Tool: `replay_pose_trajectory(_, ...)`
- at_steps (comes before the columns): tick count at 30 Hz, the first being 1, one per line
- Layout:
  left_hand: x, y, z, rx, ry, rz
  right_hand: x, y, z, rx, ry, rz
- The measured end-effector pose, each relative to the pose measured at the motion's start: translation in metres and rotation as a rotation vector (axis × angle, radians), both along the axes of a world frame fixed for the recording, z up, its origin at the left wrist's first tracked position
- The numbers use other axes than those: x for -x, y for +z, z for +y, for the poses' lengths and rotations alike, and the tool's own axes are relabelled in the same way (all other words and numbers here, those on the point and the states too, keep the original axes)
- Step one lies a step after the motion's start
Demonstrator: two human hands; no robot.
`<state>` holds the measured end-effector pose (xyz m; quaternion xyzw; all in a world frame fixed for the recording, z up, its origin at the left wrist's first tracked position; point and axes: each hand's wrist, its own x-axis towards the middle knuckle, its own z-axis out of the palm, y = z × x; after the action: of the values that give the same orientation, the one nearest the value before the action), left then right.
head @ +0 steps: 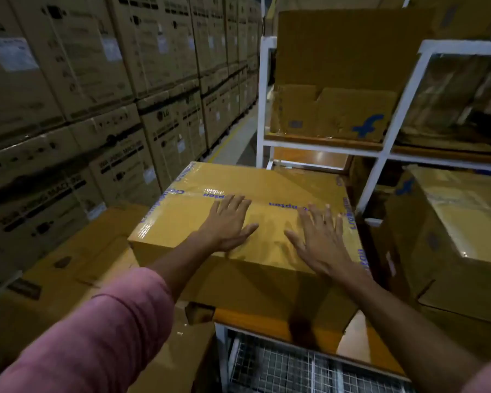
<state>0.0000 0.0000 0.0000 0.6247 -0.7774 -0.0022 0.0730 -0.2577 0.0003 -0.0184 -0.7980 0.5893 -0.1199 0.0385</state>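
Left hand (pixel 227 221) lies flat, fingers spread, on the taped box (pixel 270 182), gripping nothing; right hand (pixel 319 239) lies flat just beside it, likewise spread. Stacked cartons (pixel 68 80) stand far left; the box sits on an orange shelf (pixel 366 341) of the white rack (pixel 391 117).

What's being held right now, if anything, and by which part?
Nothing is gripped. The left hand and right hand rest flat, fingers spread, on the top face of the taped cardboard box, towards its near edge.
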Motion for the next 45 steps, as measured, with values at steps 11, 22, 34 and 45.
replay_pose_trajectory(11, -0.052, -0.060, -0.025, 0.006, 0.100, 0.047, -0.004, -0.040, -0.032, -0.093, -0.105, 0.116)
replay_pose_trajectory(22, -0.061, -0.063, -0.053, 0.056, 0.042, 0.004, -0.012, -0.038, -0.049, -0.025, -0.164, 0.058)
replay_pose_trajectory(34, -0.061, -0.085, 0.054, 0.236, 0.062, -0.021, -0.014, -0.059, 0.059, 0.230, -0.191, 0.129)
replay_pose_trajectory(45, -0.059, -0.093, 0.077, 0.297, 0.062, -0.055, -0.013, -0.070, 0.077, 0.319, -0.168, 0.164)
